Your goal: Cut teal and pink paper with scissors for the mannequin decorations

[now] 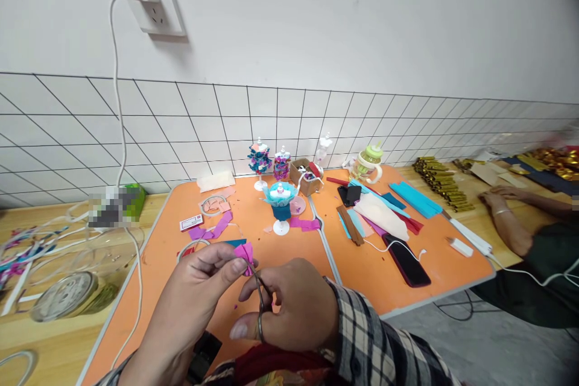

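Between the thumb and fingers of my left hand (203, 283) is a small folded piece of pink crepe paper (245, 251). My right hand (294, 301) grips a pair of scissors (259, 289) by the handles, and the blades reach up to the paper's lower edge. Behind my hands stands a small white dress form (281, 228) wrapped in blue paper. Purple paper strips (212, 230) lie to the left of it, and a magenta strip (305, 224) lies to its right.
Two decorated dress forms (259, 160) and a cardboard box (306, 177) stand at the back of the orange table (271, 265). On the right are crepe paper sheets (415, 199), a phone (406, 260) and a green-lidded bottle (368, 163). A co-worker's arms (511, 217) rest farther right.
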A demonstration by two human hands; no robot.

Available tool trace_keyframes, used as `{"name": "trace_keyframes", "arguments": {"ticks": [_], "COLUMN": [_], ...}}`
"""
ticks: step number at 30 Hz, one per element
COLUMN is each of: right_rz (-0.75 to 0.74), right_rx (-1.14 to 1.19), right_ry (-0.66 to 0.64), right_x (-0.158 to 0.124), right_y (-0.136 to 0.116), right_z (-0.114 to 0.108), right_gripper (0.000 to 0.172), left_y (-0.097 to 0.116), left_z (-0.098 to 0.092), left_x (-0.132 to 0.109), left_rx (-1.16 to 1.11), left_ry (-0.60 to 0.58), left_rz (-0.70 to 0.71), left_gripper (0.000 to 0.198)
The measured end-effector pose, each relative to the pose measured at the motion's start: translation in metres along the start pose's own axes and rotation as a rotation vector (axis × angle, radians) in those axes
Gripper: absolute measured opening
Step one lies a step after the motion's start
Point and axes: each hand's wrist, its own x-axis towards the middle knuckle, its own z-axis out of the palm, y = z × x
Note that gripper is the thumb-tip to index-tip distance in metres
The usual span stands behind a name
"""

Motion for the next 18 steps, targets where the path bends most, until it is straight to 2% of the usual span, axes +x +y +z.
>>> {"name": "trace_keyframes", "arguments": {"ticks": [7, 13, 18], "right_rz": [-0.01, 0.049, 0.045], "right_rx": [0.016, 0.014, 0.032], "right_ry": [-0.008, -0.066, -0.063], "right_x": [0.003, 0.001, 0.001], "right_y": [0.006, -0.004, -0.003], "right_z": [0.004, 0.002, 0.004], "right_gripper": [0.043, 0.047, 0.045], "left_y": [0.002, -0.001, -0.003], "left_z": [0.002, 0.003, 0.002], "left_x": [0.001, -0.002, -0.003], "left_rx": [-0.016, -0.055, -0.035], "left_ry": [0.021, -0.04, -0.025], "left_rz": [-0.002, -0.014, -0.006], "left_gripper": [0.041, 0.036, 0.033]}}
